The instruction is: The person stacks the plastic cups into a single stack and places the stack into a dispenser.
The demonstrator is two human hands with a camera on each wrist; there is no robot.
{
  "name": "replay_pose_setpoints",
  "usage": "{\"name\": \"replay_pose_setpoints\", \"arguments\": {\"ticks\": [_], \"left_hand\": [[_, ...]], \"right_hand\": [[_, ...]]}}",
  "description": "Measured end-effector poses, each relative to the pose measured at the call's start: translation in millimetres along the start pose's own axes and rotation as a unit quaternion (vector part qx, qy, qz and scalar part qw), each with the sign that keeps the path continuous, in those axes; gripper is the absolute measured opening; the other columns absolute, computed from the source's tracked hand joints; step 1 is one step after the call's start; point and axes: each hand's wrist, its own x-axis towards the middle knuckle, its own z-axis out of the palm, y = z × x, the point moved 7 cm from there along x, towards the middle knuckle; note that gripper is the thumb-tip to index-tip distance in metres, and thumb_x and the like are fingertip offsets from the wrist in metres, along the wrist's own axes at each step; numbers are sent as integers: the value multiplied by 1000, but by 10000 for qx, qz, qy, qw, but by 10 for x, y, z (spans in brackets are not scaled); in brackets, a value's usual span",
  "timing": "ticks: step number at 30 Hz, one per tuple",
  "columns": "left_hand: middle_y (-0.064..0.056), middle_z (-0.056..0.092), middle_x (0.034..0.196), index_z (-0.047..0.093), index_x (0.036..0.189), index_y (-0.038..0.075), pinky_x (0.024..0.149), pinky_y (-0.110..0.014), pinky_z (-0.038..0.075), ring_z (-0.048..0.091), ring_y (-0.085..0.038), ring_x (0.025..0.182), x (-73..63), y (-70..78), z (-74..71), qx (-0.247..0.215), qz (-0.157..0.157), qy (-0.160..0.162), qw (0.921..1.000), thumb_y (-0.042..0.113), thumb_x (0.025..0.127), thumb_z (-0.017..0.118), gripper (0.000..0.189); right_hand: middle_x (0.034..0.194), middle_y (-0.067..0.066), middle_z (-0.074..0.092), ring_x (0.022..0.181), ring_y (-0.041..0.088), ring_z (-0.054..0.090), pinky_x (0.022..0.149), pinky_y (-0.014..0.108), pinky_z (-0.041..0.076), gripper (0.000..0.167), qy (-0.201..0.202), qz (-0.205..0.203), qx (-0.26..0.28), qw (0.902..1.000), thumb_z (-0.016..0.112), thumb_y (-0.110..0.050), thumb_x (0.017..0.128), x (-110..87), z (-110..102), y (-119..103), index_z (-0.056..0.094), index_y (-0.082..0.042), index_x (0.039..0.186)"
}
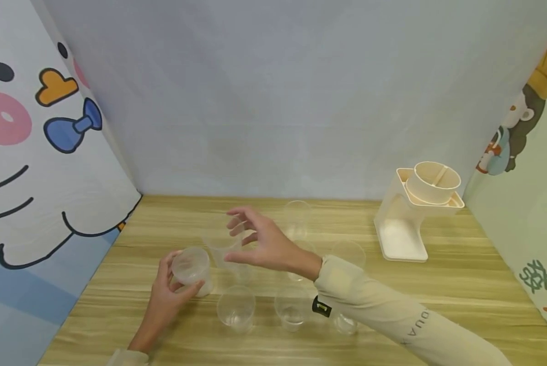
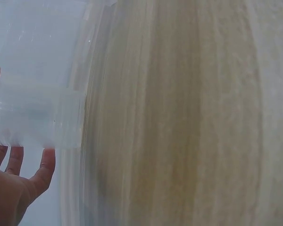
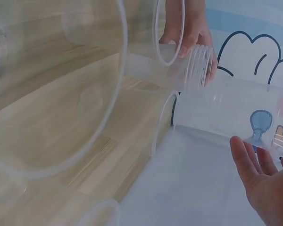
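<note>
My left hand (image 1: 165, 290) grips a stack of nested clear plastic cups (image 1: 191, 267) at the left of the table, thumb on the near side. Ridges of stacked rims show on it in the right wrist view. Just to its right, a single clear plastic cup (image 1: 220, 235) stands between the thumb and bent fingers of my right hand (image 1: 266, 241). In the right wrist view, this cup (image 3: 203, 113) is raised above the table cups, with the fingertips (image 3: 238, 146) along its side. Its far side is partly hidden behind the fingers.
Several clear cups stand on the wooden table (image 1: 456, 284), including a front-row cup (image 1: 236, 307), another beside it (image 1: 292, 307), and a rear cup (image 1: 297, 218). My right sleeve (image 1: 383, 310) passes over some. A cream stand with a round top (image 1: 411, 213) occupies the back right.
</note>
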Motion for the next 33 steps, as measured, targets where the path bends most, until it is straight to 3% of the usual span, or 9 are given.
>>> {"name": "replay_pose_setpoints", "arguments": {"ticks": [17, 33], "left_hand": [[-8, 42, 132, 29, 140, 12, 80, -20, 49, 49, -7, 109, -6, 6, 23, 63, 50, -121, 9999, 1, 78, 76, 78], [-4, 38, 133, 28, 140, 11, 84, -20, 48, 47, -8, 112, -5, -3, 7, 83, 30, -217, 9997, 2, 79, 75, 77]], "right_hand": [[115, 9, 55, 102, 17, 59, 80, 27, 52, 71, -42, 115, 79, 9999, 80, -11, 76, 271, 270, 2, 40, -9, 134], [113, 8, 56, 99, 14, 59, 79, 22, 51, 70, -95, 241, -6, 9997, 80, -15, 76, 467, 536, 161, 41, -9, 133]]}}
